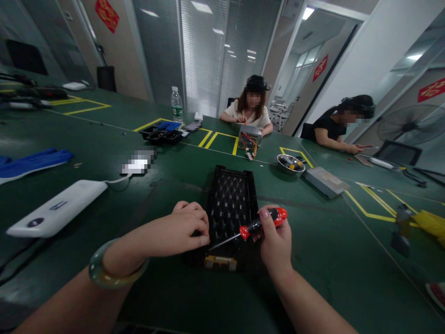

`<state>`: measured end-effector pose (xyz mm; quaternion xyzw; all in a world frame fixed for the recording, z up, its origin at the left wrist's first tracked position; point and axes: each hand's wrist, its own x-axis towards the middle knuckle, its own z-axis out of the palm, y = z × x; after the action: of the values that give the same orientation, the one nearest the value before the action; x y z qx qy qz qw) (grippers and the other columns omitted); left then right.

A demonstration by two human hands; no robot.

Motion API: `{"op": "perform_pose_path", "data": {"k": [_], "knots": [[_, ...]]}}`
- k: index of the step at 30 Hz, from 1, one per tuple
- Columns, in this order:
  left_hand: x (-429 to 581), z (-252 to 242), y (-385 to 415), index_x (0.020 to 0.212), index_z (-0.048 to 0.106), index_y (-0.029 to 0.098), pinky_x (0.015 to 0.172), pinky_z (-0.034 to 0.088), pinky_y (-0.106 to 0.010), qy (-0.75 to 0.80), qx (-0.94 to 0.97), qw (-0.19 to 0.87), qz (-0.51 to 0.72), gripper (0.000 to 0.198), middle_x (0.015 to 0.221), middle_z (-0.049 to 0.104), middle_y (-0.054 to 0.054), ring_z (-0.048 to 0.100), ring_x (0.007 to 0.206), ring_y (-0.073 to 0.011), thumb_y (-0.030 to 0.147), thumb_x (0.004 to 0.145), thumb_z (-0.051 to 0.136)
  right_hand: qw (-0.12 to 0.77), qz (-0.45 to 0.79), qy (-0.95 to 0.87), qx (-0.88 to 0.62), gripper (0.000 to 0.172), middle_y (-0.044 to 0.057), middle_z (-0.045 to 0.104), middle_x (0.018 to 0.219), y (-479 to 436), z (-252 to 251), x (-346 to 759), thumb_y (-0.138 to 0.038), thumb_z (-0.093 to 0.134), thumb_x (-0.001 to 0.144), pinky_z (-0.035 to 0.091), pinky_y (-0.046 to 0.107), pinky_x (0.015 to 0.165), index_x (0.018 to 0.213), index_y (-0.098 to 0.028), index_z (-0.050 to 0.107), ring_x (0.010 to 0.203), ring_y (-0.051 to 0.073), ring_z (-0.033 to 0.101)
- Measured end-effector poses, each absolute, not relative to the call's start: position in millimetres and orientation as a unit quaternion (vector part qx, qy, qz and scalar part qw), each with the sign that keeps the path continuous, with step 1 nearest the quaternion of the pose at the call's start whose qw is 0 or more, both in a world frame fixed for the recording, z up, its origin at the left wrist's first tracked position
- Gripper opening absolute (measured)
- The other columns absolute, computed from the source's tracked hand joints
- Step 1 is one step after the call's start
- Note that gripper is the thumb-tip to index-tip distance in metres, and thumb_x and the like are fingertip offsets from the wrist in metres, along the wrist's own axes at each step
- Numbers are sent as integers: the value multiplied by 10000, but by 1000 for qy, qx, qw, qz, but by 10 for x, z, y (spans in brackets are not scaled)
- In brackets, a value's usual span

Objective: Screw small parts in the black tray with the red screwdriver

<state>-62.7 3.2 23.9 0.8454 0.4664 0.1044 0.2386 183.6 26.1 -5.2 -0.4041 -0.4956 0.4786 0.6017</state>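
Observation:
A black plastic casing point(231, 204) lies on the green table in front of me, its inside lined with rows of small shiny raised pieces. At its near end sits a tan and metallic part point(220, 263). My left hand point(186, 227) grips the casing's left edge with bent fingers. In my right hand point(276, 236) is a screwdriver point(259, 223) with a red and black handle, fingers closed around it. Its metal shaft points down and left, the tip by the near left corner of the casing, close to my left fingertips. Whether the tip touches is unclear.
A white power bank point(57, 208) with a cable lies left, near blue gloves point(34, 163). Beyond are black trays point(162, 133), a water bottle point(176, 105), a metal bowl point(291, 164) and a grey metal box point(326, 181). Two people point(248, 109) point(335, 125) sit across the table.

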Motion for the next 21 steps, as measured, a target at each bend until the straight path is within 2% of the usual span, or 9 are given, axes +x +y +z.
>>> {"op": "perform_pose_path", "data": {"k": [13,21], "knots": [[-640,235,28,812,786,275,985,243,-384,461,849,236,108,203,1046,701,-3,524,1081,-235,356,938,649,601,474,-499,-406,319,-72,526,605,274,-59,1843,-485,741,864,400,191,387,871,-208,583,430,82,473],[-605,237,11,772,772,284,1009,205,-400,452,856,235,90,210,1063,699,29,517,1109,-231,336,939,656,601,466,-503,-411,319,-81,507,602,285,-76,1853,-485,734,871,392,176,380,872,-212,567,420,73,465]]}}
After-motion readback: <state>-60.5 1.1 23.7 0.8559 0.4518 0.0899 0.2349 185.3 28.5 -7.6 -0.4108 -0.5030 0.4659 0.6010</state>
